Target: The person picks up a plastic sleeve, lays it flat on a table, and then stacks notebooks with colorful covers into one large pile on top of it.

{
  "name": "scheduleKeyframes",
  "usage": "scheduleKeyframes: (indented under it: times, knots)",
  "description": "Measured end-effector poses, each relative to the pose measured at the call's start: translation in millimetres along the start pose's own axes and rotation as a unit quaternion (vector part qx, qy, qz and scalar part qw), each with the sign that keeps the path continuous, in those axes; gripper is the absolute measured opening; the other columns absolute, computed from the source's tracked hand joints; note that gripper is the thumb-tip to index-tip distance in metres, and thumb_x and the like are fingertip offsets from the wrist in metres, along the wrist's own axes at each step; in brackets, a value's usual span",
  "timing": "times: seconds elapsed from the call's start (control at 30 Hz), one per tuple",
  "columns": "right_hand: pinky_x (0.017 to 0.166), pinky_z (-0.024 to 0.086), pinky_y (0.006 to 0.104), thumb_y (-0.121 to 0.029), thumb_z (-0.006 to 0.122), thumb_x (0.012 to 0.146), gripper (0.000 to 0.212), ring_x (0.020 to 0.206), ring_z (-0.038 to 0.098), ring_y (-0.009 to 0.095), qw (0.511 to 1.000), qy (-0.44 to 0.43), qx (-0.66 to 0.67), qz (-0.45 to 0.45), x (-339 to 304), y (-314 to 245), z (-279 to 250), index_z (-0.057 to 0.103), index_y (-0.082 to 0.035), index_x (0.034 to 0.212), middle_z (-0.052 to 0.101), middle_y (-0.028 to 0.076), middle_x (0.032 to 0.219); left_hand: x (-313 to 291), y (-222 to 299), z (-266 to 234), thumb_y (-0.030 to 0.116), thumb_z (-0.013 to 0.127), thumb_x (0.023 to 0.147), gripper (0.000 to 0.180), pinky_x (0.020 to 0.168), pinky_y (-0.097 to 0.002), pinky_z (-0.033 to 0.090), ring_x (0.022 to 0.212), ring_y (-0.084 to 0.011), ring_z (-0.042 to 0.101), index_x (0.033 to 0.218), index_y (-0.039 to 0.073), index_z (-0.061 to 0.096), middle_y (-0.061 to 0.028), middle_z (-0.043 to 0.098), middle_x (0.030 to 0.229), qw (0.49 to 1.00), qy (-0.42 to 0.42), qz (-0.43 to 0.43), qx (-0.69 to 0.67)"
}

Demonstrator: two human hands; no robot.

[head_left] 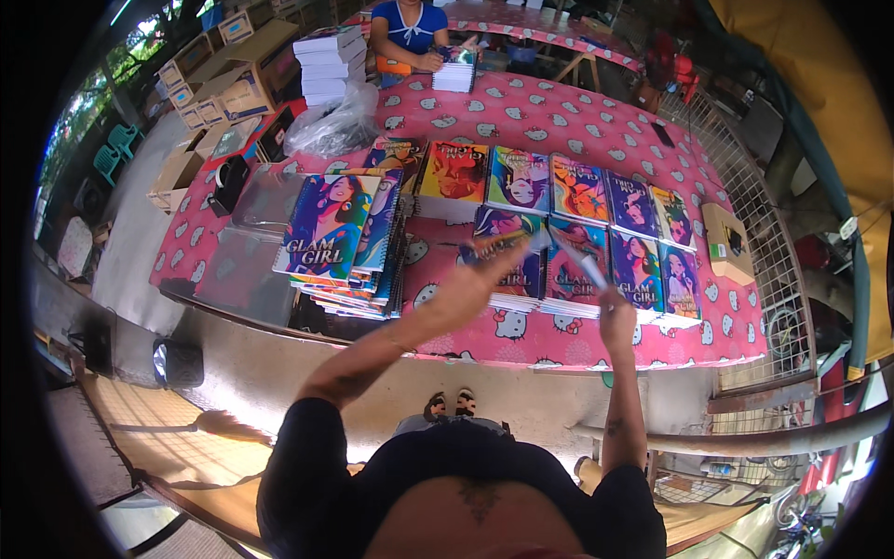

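Observation:
Both arms reach over rows of notebook stacks with colourful illustrated covers on the table. My left hand (pixel 495 267), smeared by motion, is above the near stack of dark-covered notebooks (pixel 521 282); its fingers and anything in them do not show clearly. My right hand (pixel 616 315) is closed on a thin, pale, flat thing (pixel 589 265) seen nearly edge-on, slanting over the notebooks with a blue cover (pixel 570 284). To the left of my left hand rises a taller, uneven pile of spiral-bound notebooks (pixel 326 224). Behind stand more stacks, among them orange-covered notebooks (pixel 453 175).
A pink patterned cloth (pixel 447 121) covers the table. A small cardboard box (pixel 727 244) stands at its right, a clear plastic bag (pixel 337 126) at the far left. Across the table, a person in blue (pixel 408 33) handles a notebook stack (pixel 453 76). Wire mesh (pixel 745 168) borders the right side.

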State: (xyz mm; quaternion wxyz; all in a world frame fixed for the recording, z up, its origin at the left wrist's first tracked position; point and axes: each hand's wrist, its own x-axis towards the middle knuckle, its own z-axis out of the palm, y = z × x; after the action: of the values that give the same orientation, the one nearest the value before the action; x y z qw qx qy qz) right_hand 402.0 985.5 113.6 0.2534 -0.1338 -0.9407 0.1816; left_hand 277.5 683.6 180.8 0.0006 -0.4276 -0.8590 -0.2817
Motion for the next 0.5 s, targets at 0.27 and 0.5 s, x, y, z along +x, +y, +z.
scheduleKeyframes:
  times: [0.27,0.5]
  knots:
    - [0.087,0.049,0.0366,-0.006,0.056,0.092,0.017,0.101,0.064,0.025,0.902,0.223,0.29,-0.228,76.5,-205.7,-47.5,0.065,0.003,0.103,0.067,0.017,0.104,-92.1,-51.0,-263.0,0.047,0.049,0.098,0.058,0.073,-0.0327,0.057,0.079,-0.0248,0.07,0.117,-0.007,0.052,-0.0185,0.069,0.094,0.918,0.229,0.027,-0.324]
    - [0.089,0.051,0.0429,-0.008,0.069,0.076,0.026,0.104,0.063,0.03,0.821,-0.128,0.375,-0.411,63.6,-335.8,93.4,0.067,0.0,0.1,0.064,0.016,0.113,-16.1,-118.5,-283.5,0.025,0.062,0.087,0.03,0.065,-0.0279,0.049,0.069,-0.0107,0.058,0.104,0.001,0.064,-0.0031,0.062,0.077,0.993,0.083,-0.078,-0.03]
